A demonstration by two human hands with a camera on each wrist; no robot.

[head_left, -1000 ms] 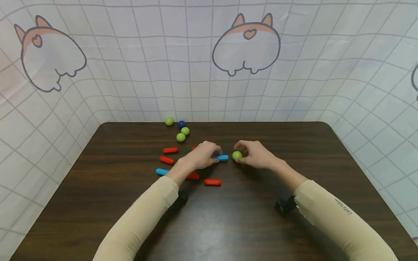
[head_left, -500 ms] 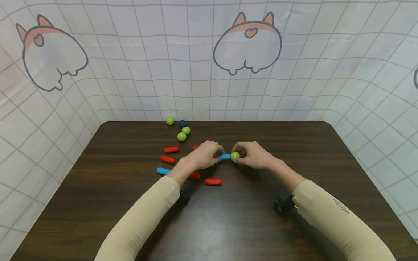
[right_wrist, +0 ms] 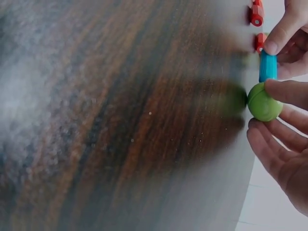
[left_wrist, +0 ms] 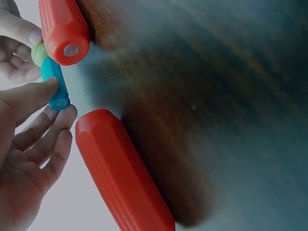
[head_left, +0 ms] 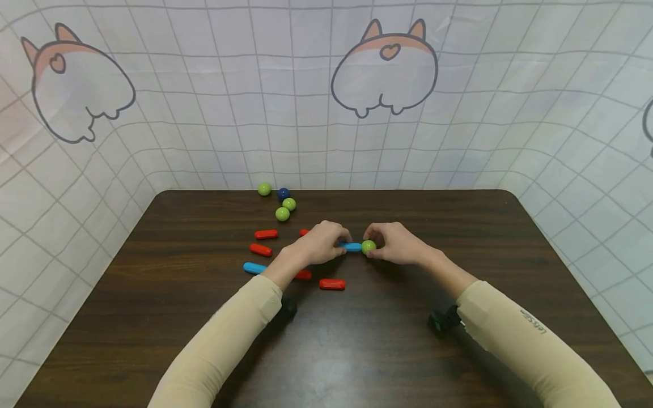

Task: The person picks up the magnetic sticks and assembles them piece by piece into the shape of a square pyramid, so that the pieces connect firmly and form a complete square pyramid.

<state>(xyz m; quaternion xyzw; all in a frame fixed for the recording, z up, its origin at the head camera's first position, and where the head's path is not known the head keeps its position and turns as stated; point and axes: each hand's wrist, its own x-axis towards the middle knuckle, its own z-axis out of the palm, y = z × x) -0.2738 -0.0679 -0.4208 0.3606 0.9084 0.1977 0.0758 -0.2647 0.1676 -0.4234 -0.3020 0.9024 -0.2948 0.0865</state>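
Note:
My left hand (head_left: 320,242) pinches a blue ridged rod (head_left: 352,247) between thumb and fingers, close over the table. In the left wrist view a small silvery disc shows in the near end of this blue rod (left_wrist: 55,84). My right hand (head_left: 400,243) holds a green ball (head_left: 369,247) between thumb and fingertips. The right wrist view has the green ball (right_wrist: 264,103) right against the end of the blue rod (right_wrist: 268,66), the two in line. Red rods (left_wrist: 122,168) lie near my left hand, one with a silvery disc in its end.
On the dark wooden table (head_left: 357,351) lie several red rods (head_left: 333,284) and another blue rod (head_left: 254,268), partly behind my left arm. Green balls (head_left: 283,214) and a dark blue ball (head_left: 283,194) sit at the back left. A white gridded curtain (head_left: 285,136) stands behind the table.
The blue rod has shifted slightly right and the green ball slightly left. The gap between them a second ago has closed, and they now meet end to end.

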